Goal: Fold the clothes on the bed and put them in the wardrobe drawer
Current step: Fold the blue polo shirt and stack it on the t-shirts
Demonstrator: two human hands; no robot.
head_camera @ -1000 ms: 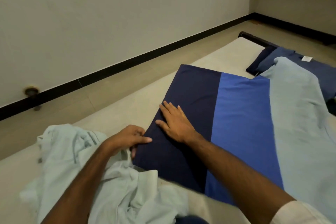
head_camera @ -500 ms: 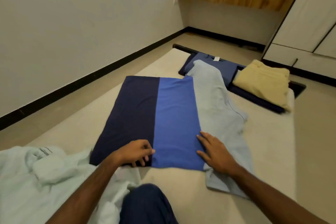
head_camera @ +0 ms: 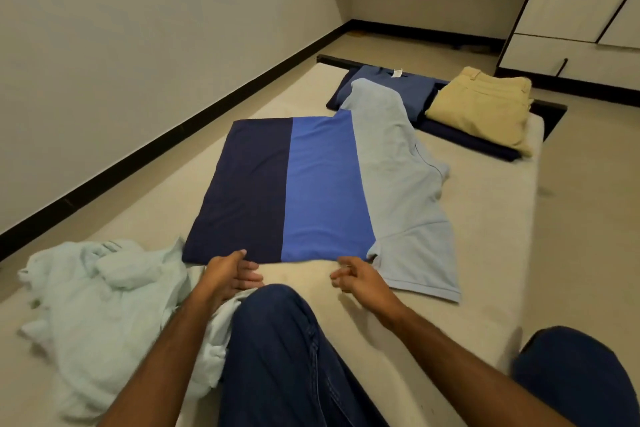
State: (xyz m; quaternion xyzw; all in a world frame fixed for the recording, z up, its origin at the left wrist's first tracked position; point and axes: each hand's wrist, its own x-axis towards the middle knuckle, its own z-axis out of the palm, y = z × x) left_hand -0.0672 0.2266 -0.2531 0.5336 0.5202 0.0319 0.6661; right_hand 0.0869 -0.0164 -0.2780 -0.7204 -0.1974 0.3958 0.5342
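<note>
The two-tone blue shirt (head_camera: 287,187) is lying flat on the bed (head_camera: 491,229), at 12 o'clock from both hands. The left hand (head_camera: 230,274) is pinching its near hem; the right hand (head_camera: 360,279), fingers loosely curled, is hovering just beside the hem's right corner, holding nothing.

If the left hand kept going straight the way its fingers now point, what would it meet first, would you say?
The left hand points toward the right, along the near hem of the two-tone blue shirt. Going straight on, it would probably cross bare mattress and meet the right hand first, though depth is hard to judge.
</note>
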